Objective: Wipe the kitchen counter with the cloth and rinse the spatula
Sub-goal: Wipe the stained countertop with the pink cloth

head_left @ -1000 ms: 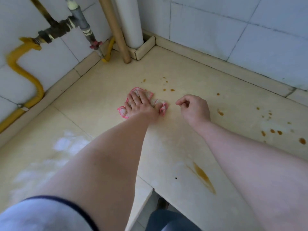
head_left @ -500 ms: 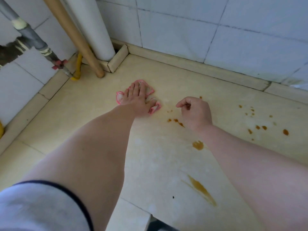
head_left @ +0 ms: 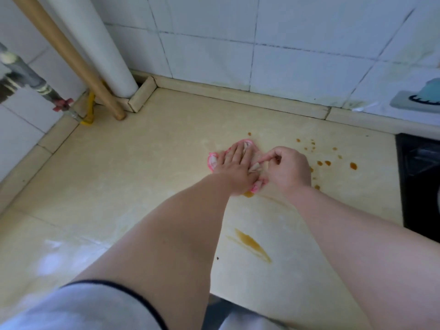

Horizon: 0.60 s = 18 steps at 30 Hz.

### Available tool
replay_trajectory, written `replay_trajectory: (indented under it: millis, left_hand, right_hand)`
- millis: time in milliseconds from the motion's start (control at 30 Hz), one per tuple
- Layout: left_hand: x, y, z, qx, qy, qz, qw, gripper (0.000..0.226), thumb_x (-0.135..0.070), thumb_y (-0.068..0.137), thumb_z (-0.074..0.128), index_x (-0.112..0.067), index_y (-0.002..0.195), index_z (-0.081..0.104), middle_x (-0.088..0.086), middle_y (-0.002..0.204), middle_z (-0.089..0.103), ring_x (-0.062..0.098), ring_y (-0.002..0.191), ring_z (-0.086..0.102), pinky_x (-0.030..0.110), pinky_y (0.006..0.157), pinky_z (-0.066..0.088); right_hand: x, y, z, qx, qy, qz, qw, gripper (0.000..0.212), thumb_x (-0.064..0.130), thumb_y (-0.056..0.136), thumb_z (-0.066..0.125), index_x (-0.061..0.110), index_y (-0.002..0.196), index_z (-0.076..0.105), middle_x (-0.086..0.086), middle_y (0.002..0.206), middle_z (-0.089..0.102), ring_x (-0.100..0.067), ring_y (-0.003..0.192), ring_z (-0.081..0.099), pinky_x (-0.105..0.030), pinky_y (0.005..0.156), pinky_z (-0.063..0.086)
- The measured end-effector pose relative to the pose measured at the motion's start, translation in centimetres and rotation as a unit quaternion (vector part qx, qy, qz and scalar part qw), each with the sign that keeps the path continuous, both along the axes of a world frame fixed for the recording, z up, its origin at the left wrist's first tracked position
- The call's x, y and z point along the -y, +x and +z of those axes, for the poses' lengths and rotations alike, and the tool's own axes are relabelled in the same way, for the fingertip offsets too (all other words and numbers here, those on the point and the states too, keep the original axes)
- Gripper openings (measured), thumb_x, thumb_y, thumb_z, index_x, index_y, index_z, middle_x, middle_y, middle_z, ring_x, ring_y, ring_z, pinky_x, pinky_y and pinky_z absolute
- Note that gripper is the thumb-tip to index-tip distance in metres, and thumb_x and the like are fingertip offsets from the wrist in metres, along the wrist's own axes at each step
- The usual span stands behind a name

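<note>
A small cloth (head_left: pixel 212 161) with a pink edge lies on the beige counter (head_left: pixel 142 177). My left hand (head_left: pixel 234 166) presses flat on it, fingers stretched toward the wall. Beside it, my right hand (head_left: pixel 289 169) is curled, and its thumb and forefinger pinch the cloth's right edge. Brown sauce drops (head_left: pixel 353 166) dot the counter to the right of my hands. A long brown streak (head_left: pixel 252 244) lies nearer to me, and a small brown patch (head_left: pixel 248 194) shows just under my left wrist. No spatula is in view.
A wooden stick (head_left: pixel 71 58) and a white pipe (head_left: pixel 100 48) stand in the back left corner, next to a grey pipe with a red valve (head_left: pixel 62 104). A black stove (head_left: pixel 419 182) borders the counter on the right. A blue-grey holder (head_left: pixel 419 98) sits by the tiled wall.
My left hand has slid the cloth to the right, over the small drops, up to my right hand. My right hand now pinches the cloth's edge. The view has turned right, showing the stove.
</note>
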State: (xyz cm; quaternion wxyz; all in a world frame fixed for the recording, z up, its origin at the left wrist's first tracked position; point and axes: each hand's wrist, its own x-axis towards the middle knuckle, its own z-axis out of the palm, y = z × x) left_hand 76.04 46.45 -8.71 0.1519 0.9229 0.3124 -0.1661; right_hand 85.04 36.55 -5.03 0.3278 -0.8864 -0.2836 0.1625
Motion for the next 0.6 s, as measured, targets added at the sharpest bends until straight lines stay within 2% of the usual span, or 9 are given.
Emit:
replay_trajectory:
  millis: [133,300,400,600]
  left_hand:
    - [-1.2,-3.9,-0.1,-0.013,-0.001,0.101,0.995,0.072,-0.055,0.099,0.018,-0.019,0.153,-0.013,0.001,0.161,-0.019,0.018,0.149,-0.016,0.043,0.119,-0.007]
    - [-0.8,-9.1,-0.3,-0.028,0.022,0.186,0.982,0.072,-0.053,0.099,0.019,-0.019,0.154,-0.012,0.001,0.162,-0.017,0.018,0.149,-0.014,0.044,0.119,-0.005]
    - [1.6,-9.5,-0.2,-0.024,0.03,0.204,0.978,0.07,-0.052,0.099,0.019,-0.018,0.154,-0.01,0.002,0.162,-0.016,0.019,0.149,-0.014,0.044,0.12,-0.006]
    - [6.6,-7.5,0.0,-0.023,0.017,0.192,0.981,0.07,-0.055,0.098,0.018,-0.022,0.154,-0.007,-0.001,0.162,-0.014,0.019,0.149,-0.015,0.044,0.12,-0.008]
  right_hand:
    - [2.0,-0.4,0.1,-0.002,-0.027,-0.015,1.0,0.029,0.008,0.087,0.051,0.025,0.085,0.074,0.006,0.097,0.074,-0.02,0.093,0.067,-0.024,0.074,0.047]
    - [3.8,-1.4,0.2,-0.01,-0.031,0.029,0.999,0.031,0.007,0.088,0.048,0.024,0.086,0.074,0.007,0.099,0.073,-0.019,0.091,0.067,-0.021,0.067,0.042]
    - [5.0,-1.9,0.2,-0.003,-0.03,0.047,0.998,0.031,0.008,0.087,0.048,0.024,0.084,0.074,0.008,0.1,0.073,-0.019,0.092,0.067,-0.023,0.069,0.048]
    - [9.6,-2.3,0.3,-0.003,-0.052,0.051,0.997,0.03,0.01,0.088,0.048,0.027,0.085,0.073,0.008,0.103,0.073,-0.021,0.098,0.066,-0.026,0.077,0.049]
